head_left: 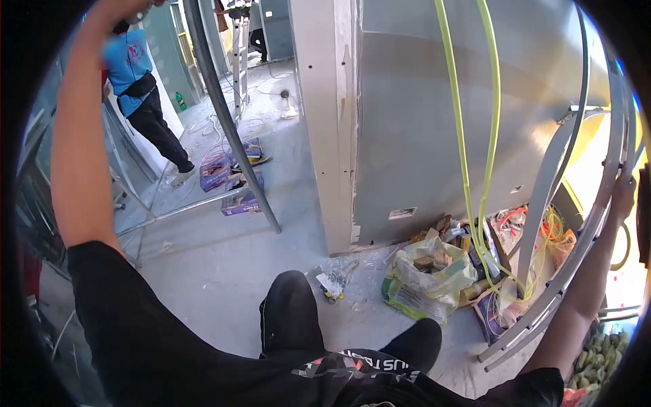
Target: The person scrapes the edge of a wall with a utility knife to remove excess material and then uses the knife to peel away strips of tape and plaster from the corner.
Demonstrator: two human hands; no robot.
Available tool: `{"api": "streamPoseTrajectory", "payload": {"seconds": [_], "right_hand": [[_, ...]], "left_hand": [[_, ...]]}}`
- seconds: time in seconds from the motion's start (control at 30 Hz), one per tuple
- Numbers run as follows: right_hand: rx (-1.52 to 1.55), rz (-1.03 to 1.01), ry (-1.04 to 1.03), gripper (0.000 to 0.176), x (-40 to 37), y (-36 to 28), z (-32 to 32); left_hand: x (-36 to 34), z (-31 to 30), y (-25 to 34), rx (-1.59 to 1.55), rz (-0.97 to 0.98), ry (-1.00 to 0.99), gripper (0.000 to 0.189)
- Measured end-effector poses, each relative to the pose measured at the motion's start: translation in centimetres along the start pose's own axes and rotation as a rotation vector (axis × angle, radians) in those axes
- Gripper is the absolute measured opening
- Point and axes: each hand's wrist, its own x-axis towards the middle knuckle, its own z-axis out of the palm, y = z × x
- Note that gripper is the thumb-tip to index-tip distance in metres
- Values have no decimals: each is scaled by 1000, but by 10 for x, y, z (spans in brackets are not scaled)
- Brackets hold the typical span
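My left hand (121, 9) is raised at the top left, and most of it is cut off by the edge of the view. A dark metal pole (230, 129) slants down close to it; whether my fingers touch it is hidden. On the far right, my right hand (623, 195) is closed around long, thin metal rails (588, 251). The rails stand tilted and look curved, with their lower ends near the floor beside my leg. A grey flat strip (542, 197) leans just left of them.
A plastic rubble bag (430, 275) stands by the grey wall (420, 136), with yellow-green tubes (461, 136) hanging above. Tangled wires (556, 230) and debris lie beyond it. Purple boxes (241, 200), a stepladder (241, 54) and a person in blue (132, 68) are further back.
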Motion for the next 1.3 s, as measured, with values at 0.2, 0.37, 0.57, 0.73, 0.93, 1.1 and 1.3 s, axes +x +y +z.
{"api": "streamPoseTrajectory", "payload": {"seconds": [0.2, 0.37, 0.57, 0.73, 0.93, 1.1, 1.3], "right_hand": [[796, -353, -653, 74, 70, 44, 55], [20, -161, 212, 69, -55, -33, -9], [634, -595, 410, 61, -59, -43, -13], [138, -569, 755, 63, -14, -7, 56], [76, -376, 779, 71, -22, -16, 54], [57, -407, 828, 71, -26, -16, 55], [104, -360, 684, 68, -41, -25, 36]], "left_hand": [[5, 38, 23, -112, -255, -276, 48], [-46, 140, -3, -191, -328, -486, 47], [-82, 215, -52, -182, -20, -174, 44], [-78, 223, -44, -183, -129, -258, 43], [-77, 229, -38, -106, -21, -92, 38], [-81, 232, -35, -37, -186, -123, 40], [-87, 236, -18, -210, -402, -158, 43]]}}
